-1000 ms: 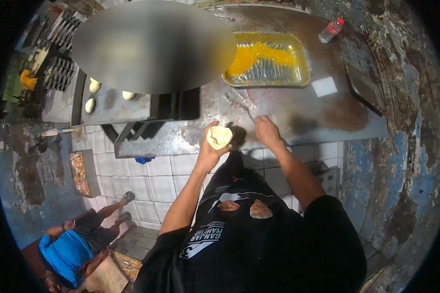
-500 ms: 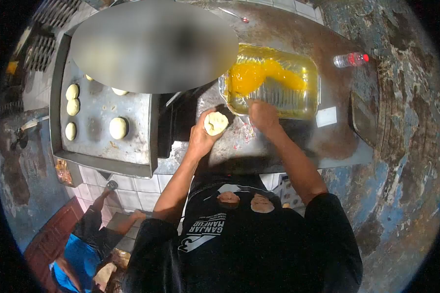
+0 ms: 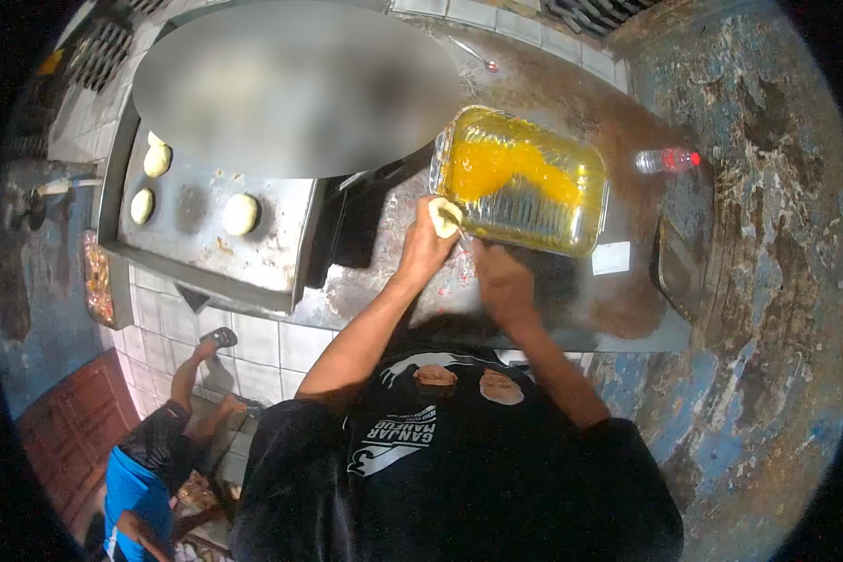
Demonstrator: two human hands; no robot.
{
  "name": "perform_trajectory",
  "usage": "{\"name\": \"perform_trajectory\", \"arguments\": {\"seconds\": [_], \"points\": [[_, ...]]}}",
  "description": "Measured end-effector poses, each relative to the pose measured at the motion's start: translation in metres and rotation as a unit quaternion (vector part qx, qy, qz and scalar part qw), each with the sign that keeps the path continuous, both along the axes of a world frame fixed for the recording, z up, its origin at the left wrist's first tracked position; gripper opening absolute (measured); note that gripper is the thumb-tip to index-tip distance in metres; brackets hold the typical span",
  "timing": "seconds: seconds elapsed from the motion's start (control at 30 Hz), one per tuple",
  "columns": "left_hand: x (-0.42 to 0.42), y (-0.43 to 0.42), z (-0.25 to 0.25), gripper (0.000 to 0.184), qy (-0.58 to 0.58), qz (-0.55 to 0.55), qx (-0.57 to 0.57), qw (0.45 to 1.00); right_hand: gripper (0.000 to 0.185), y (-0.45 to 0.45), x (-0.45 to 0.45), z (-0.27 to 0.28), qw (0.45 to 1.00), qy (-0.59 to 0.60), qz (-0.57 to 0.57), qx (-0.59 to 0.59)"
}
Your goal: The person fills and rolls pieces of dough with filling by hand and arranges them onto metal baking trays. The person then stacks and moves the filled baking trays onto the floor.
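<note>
left grip (image 3: 427, 245) cupping dough (image 3: 446, 219), right grip (image 3: 502, 279) fisted around utensil (image 3: 465, 241)

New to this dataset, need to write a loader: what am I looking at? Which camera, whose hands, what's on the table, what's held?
There is no machine here: a person works with two bare hands. Every picture comes from one camera worn on that person's head, looking forward and down, so the black shirt is the wearer's own.

The left hand holds a piece of pale dough. The right hand, blurred, grips what looks like a thin tool close to the dough.

On the table are a clear tray with yellow filling, a red-capped bottle and a white square. At picture left, a metal pan bears dough balls. The blue top belongs to someone else.
</note>
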State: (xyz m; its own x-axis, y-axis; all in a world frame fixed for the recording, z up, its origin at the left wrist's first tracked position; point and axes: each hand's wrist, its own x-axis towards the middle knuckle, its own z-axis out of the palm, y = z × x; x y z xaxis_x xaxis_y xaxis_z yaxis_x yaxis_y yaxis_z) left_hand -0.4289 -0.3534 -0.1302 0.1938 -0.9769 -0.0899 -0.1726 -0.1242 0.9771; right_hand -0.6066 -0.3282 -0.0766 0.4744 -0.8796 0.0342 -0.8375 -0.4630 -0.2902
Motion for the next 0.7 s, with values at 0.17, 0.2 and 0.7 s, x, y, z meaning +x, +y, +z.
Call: {"name": "perform_trajectory", "arguments": {"seconds": [0.17,0.2,0.7], "points": [[0.004,0.037,-0.019,0.037,-0.211,-0.048,0.087,0.972,0.026,0.069,-0.024,-0.018,0.998,-0.055,-0.009,0.011],[0.007,0.048,-0.036,0.037,-0.190,0.000,0.108,0.976,0.025,0.077,-0.037,-0.022,0.997,-0.058,0.001,0.042],[-0.097,0.234,0.024,0.054,0.143,-0.028,0.045,0.988,0.037,0.175,-0.089,0.009,0.905,-0.393,0.007,0.164]]}}
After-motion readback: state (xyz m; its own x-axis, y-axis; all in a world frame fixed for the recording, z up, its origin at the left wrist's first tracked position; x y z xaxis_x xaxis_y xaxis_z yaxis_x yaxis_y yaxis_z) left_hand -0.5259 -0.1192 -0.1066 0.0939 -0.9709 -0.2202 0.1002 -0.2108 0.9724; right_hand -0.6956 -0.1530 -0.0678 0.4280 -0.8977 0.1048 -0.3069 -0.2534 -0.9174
